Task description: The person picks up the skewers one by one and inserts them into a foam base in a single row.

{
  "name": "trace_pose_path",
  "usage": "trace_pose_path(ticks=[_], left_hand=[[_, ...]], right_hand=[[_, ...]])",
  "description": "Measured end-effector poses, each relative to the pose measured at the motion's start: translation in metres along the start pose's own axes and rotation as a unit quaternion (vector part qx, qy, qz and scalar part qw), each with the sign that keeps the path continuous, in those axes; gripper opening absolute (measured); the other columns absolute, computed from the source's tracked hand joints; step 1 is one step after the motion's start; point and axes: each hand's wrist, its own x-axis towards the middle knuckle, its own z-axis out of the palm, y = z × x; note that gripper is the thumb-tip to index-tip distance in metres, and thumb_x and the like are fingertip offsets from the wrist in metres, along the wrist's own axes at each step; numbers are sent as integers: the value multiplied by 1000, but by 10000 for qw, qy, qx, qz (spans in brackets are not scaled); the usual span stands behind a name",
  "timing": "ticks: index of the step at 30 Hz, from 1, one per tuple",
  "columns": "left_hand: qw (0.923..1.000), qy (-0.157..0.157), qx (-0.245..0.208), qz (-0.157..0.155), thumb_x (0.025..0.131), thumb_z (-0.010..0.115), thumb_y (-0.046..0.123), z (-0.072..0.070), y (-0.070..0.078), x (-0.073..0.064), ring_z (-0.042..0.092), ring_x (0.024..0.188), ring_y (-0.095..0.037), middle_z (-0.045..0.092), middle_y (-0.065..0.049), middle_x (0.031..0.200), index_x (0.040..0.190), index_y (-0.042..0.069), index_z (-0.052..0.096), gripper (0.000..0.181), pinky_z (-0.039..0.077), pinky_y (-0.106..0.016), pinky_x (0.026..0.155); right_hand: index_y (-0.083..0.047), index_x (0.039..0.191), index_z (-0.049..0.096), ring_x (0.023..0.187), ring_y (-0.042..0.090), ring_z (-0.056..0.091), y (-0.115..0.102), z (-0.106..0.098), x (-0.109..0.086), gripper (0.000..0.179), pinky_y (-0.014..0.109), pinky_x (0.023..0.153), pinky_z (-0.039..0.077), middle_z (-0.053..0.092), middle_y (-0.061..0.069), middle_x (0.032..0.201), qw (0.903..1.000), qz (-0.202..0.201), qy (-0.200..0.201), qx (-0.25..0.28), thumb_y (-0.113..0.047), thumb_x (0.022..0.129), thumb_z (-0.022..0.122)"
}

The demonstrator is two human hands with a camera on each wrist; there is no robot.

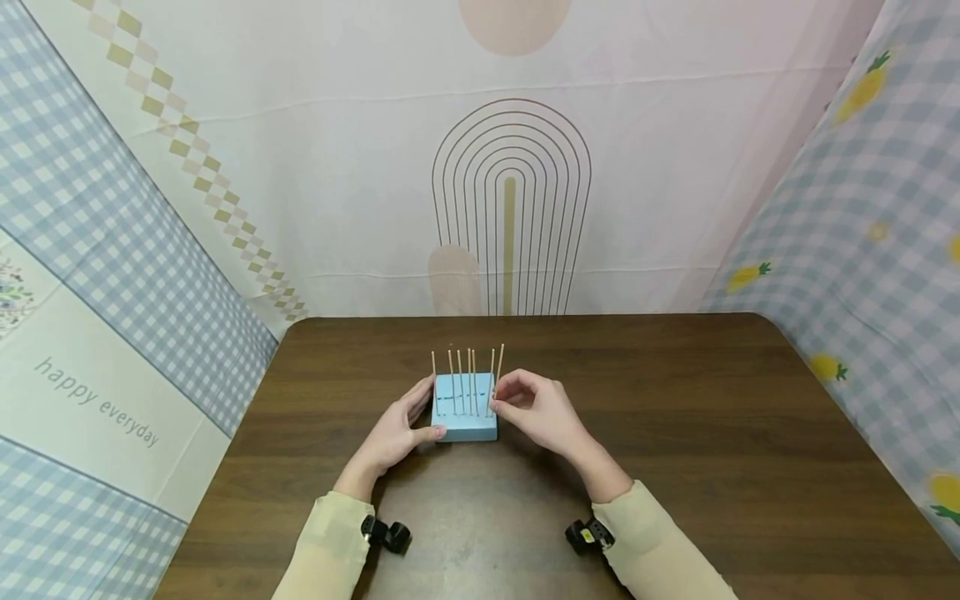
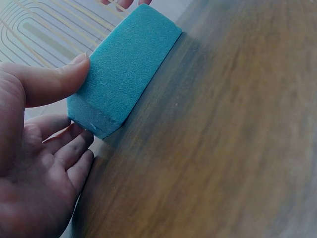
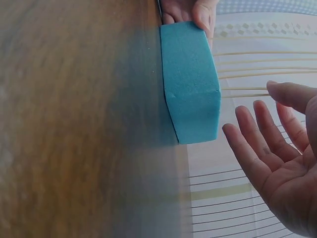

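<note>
A blue foam block [image 1: 467, 419] lies on the brown wooden table [image 1: 675, 433] with several thin wooden sticks [image 1: 469, 371] standing upright in it. My left hand [image 1: 401, 425] holds the block's left end, with the thumb [image 2: 64, 79] pressed on its near face [image 2: 129, 64] and the fingers wrapped round the corner. My right hand [image 1: 536, 408] is at the block's right side, fingertips close to the rightmost, slightly tilted stick [image 1: 499, 360]. In the right wrist view that hand [image 3: 277, 148] is spread and loose beside the block [image 3: 190, 84], with no stick pinched.
Patterned cloth walls [image 1: 510, 167] close in the table at the back, left and right. Black wrist cameras [image 1: 386, 533] sit on both forearms near the table's front edge. Bare wood surrounds the block on all sides.
</note>
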Motion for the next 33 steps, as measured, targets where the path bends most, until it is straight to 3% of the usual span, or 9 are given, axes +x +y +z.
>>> trace_pose_path(ticks=[12,19,25,33], left_hand=[[10000,-32,-14,-32,96,82,10,0,-2,-2,20,162,-33,14,-14,178,172,11,24,95,23,-53,128],[10000,-24,27,26,97,81,10,0,-1,-1,20,162,-35,14,-16,178,171,6,22,94,22,-55,128],[10000,-5,-4,30,97,80,8,-1,-1,0,20,162,-35,13,-17,178,171,4,23,93,22,-55,128],[9999,-28,-75,73,97,80,5,0,-1,1,19,162,-35,14,-17,178,170,3,25,92,21,-54,128]], right_hand=[[-11,105,81,90,12,76,-2,1,0,9,29,80,63,79,-4,100,9999,0,112,-99,-11,96,83],[-13,102,80,86,10,74,-3,2,0,4,28,77,62,78,-6,97,9995,-87,109,-291,-12,98,81],[-11,105,73,83,21,75,-4,4,-1,5,27,69,58,76,-2,94,9994,-197,-90,-274,-13,102,76],[-9,107,66,86,31,76,-5,3,-3,7,27,69,58,77,8,97,9989,-206,-345,-260,-12,105,72]])
